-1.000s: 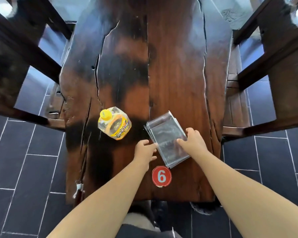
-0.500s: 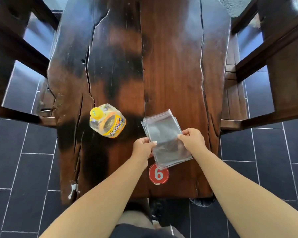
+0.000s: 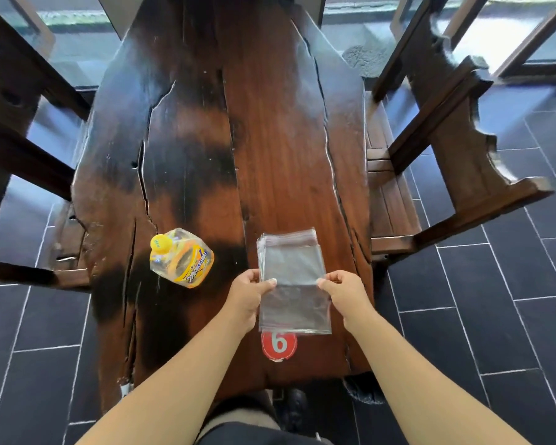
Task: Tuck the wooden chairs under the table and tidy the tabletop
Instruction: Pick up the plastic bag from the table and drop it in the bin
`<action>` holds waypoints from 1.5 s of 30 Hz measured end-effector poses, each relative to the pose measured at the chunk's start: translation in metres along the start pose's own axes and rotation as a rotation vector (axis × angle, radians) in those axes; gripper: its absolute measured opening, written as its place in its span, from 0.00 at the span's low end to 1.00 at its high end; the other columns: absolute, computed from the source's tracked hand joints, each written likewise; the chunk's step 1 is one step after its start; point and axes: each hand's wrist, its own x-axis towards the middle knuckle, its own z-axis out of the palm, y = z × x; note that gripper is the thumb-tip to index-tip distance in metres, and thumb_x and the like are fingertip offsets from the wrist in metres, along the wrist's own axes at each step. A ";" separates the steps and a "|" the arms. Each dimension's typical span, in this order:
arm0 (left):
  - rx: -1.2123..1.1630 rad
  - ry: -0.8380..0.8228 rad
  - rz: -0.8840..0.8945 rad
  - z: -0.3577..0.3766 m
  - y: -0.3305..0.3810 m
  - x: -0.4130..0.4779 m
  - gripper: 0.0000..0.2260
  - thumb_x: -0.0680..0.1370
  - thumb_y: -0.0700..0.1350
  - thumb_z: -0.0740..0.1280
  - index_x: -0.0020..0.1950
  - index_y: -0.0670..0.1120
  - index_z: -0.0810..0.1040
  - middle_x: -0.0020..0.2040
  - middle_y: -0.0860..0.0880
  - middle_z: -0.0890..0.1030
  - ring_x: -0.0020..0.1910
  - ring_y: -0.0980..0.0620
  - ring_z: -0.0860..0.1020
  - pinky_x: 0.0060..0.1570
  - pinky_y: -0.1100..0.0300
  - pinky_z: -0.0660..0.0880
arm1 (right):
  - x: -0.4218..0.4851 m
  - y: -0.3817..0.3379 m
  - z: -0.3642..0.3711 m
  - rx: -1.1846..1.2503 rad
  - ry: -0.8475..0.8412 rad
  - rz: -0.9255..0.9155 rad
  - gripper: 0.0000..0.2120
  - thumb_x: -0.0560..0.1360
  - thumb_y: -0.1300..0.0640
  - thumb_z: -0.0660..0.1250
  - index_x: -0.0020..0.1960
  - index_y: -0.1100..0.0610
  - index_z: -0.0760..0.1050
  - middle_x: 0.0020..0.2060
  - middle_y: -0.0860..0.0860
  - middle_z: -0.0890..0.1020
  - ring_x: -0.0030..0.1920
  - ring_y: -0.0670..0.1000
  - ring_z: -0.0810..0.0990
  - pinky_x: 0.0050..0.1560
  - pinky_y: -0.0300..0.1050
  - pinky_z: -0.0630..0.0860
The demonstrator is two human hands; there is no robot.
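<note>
The long dark wooden surface (image 3: 270,139) runs straight away from the person. A wooden chair on the left (image 3: 20,149) and a wooden chair on the right (image 3: 446,149) stand close against its long sides, their seats partly under its edge.

The stack of clear plastic bags (image 3: 292,268) sits at the near end, right of the centre line, its long axis lined up with the length of the surface. The left hand (image 3: 247,297) has the stack's left long edge and the right hand (image 3: 345,293) its right one, both about midway along. The fingers (image 3: 326,279) of each hand are curled and pinching the plastic, so the stack spans the gap between the hands.

A clear bottle with a yellow cap (image 3: 182,258) is just left of the stack and apart from it, nearer the left hand. Whether it stands or lies tipped is hard to tell. A red round sticker marked 6 (image 3: 279,346) shows just under the stack's near edge.

With both sides held evenly, the stack looks ready to be squared up or lifted without twisting.
</note>
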 end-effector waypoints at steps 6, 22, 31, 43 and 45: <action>0.138 -0.134 0.177 0.023 0.024 -0.023 0.11 0.77 0.38 0.70 0.59 0.46 0.77 0.52 0.46 0.84 0.49 0.50 0.84 0.43 0.57 0.82 | -0.028 -0.003 -0.037 0.170 0.047 -0.045 0.04 0.77 0.61 0.70 0.45 0.62 0.79 0.36 0.55 0.79 0.39 0.52 0.75 0.39 0.42 0.73; 0.256 -0.447 0.268 0.122 0.013 -0.054 0.05 0.74 0.32 0.71 0.49 0.37 0.79 0.42 0.42 0.84 0.41 0.47 0.81 0.43 0.56 0.80 | -0.099 0.044 -0.146 0.515 0.207 -0.087 0.04 0.77 0.63 0.70 0.45 0.64 0.78 0.34 0.55 0.82 0.35 0.54 0.81 0.39 0.51 0.78; 0.211 -0.395 0.303 0.212 -0.030 -0.116 0.05 0.74 0.31 0.70 0.45 0.40 0.80 0.39 0.44 0.85 0.39 0.48 0.82 0.43 0.53 0.81 | -0.100 0.097 -0.252 0.424 0.108 -0.181 0.05 0.76 0.65 0.70 0.42 0.61 0.78 0.32 0.50 0.81 0.34 0.48 0.81 0.35 0.42 0.76; 0.159 -0.296 0.362 0.311 -0.102 -0.180 0.05 0.75 0.30 0.68 0.45 0.39 0.79 0.38 0.46 0.85 0.37 0.51 0.82 0.50 0.52 0.77 | -0.109 0.164 -0.375 0.426 -0.045 -0.200 0.07 0.77 0.65 0.69 0.41 0.59 0.77 0.32 0.52 0.80 0.32 0.48 0.77 0.33 0.40 0.76; 0.164 -0.283 0.364 0.316 -0.110 -0.183 0.05 0.75 0.30 0.68 0.45 0.39 0.79 0.38 0.46 0.85 0.38 0.51 0.83 0.47 0.55 0.79 | -0.108 0.171 -0.383 0.425 -0.061 -0.198 0.06 0.76 0.66 0.70 0.42 0.59 0.77 0.32 0.52 0.79 0.31 0.47 0.78 0.32 0.39 0.75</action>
